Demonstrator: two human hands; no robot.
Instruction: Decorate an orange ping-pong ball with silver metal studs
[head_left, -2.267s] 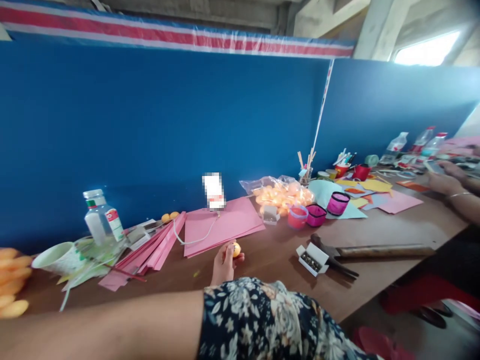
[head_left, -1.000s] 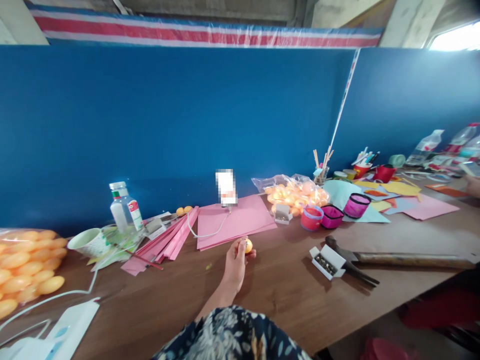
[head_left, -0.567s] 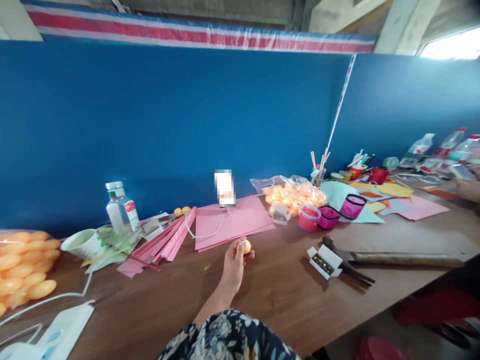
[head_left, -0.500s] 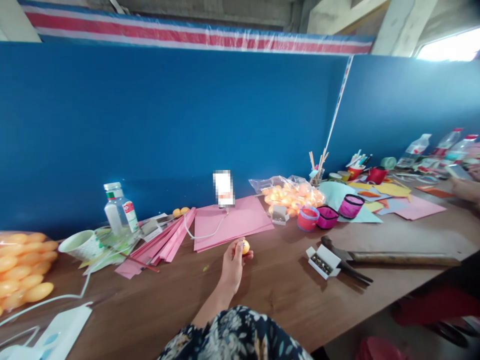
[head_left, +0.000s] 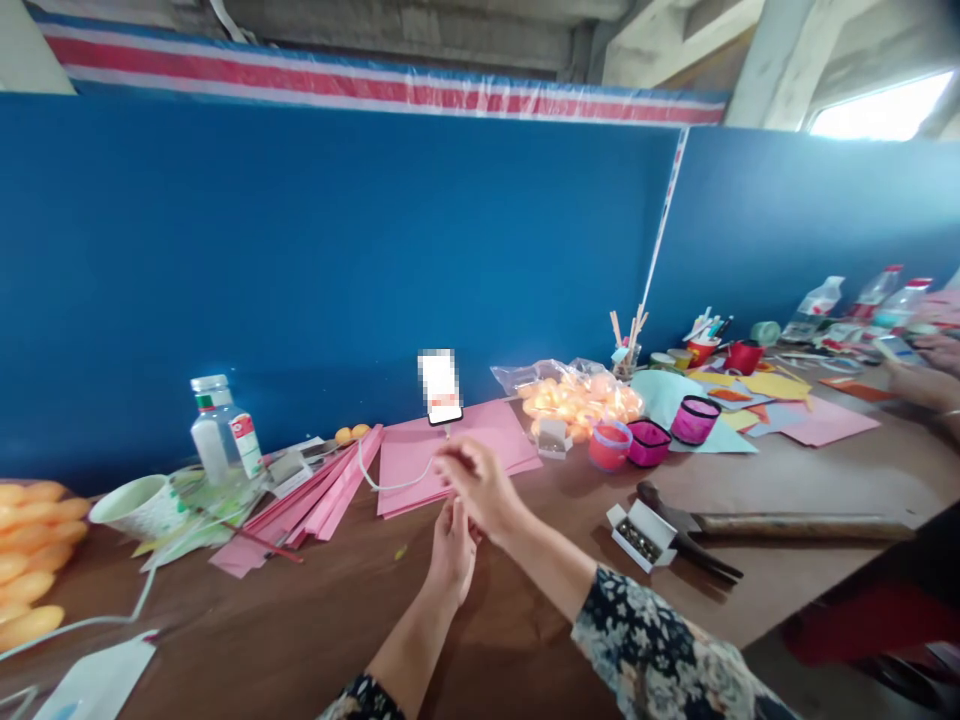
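My left hand (head_left: 450, 545) rests on the brown table (head_left: 300, 620) with its fingers curled; the small orange ball it held a moment ago is hidden behind my right hand. My right hand (head_left: 480, 482) hovers just above it, smeared by motion, fingers loosely bent, near the white cable (head_left: 390, 485) of a phone (head_left: 439, 388) propped against the blue partition. A stack of pink paper (head_left: 491, 440) lies just beyond both hands.
A bag of orange balls (head_left: 577, 395), small red (head_left: 609, 445) and magenta cups (head_left: 649, 442), an open box of small metal parts (head_left: 636, 530) and a long-handled tool (head_left: 795, 525) lie right. Bottle (head_left: 217, 430), paper cup (head_left: 139, 505), more orange balls (head_left: 30, 560) left. Another person's hands (head_left: 926, 385) far right.
My right hand has come into view from the lower right and moved over my left hand, covering the orange ball. The view shifted slightly.
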